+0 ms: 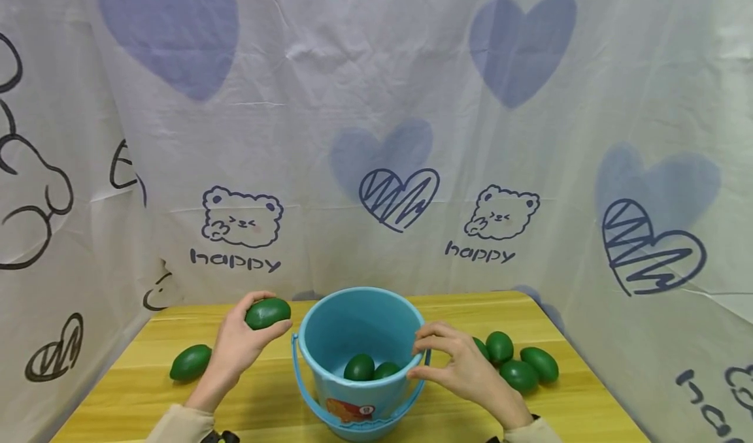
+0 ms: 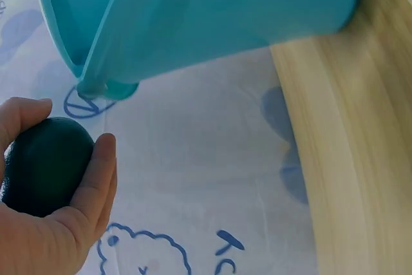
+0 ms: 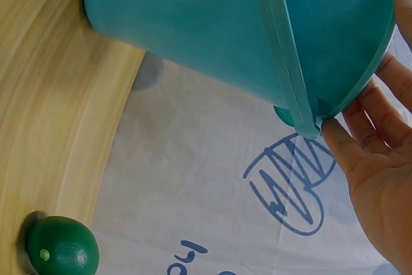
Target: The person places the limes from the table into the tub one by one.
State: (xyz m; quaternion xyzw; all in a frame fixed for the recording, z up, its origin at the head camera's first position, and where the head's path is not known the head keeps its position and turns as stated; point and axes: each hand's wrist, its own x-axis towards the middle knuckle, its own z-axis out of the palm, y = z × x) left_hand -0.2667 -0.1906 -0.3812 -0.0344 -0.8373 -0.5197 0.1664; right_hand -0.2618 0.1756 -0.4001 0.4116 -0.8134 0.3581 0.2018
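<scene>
My left hand [image 1: 244, 335] holds a dark green lime [image 1: 268, 313] between thumb and fingers, left of the light blue bucket [image 1: 365, 400] and about level with its rim. The left wrist view shows the same lime [image 2: 48, 165] in the curve of the fingers, apart from the bucket. At the bucket's right side is my right hand [image 1: 461, 368], fingers loosely bent and fingertips right at the rim, with nothing seen between them. Inside the bucket lie two limes [image 1: 359, 367]. Its handle hangs down over the front.
One lime [image 1: 191, 362] lies on the wooden table [image 1: 141, 397] at the left. Several more limes [image 1: 519, 376] sit grouped to the right, partly behind the right hand. A white printed cloth [image 1: 353, 103] hangs behind the table and along both sides.
</scene>
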